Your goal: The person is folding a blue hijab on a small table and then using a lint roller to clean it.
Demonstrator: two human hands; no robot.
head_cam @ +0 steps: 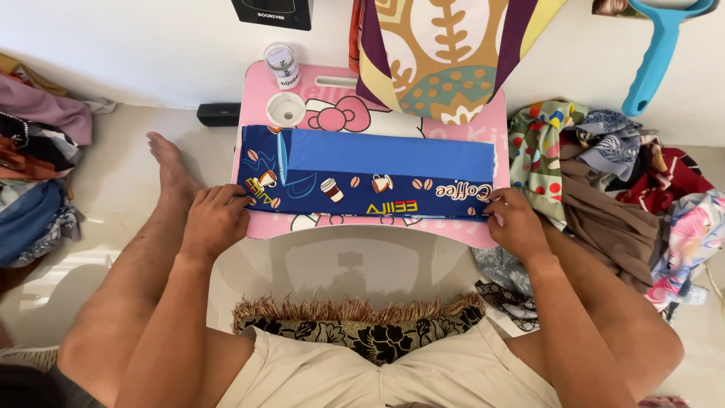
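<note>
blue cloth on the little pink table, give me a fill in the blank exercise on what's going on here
1. The left hand and right hand each press one ___ of the folded blue cloth.
2. The cloth lies on a small ___ table.
3. The cloth's print shows coffee ___ and beans.
4. A heap of mixed fabrics sits on the person's ___ side.

Missing words: end; pink; cups; right

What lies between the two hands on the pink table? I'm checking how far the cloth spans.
In the head view, the folded blue cloth with cup prints stretches from the left hand to the right hand, on the pink table.
</note>
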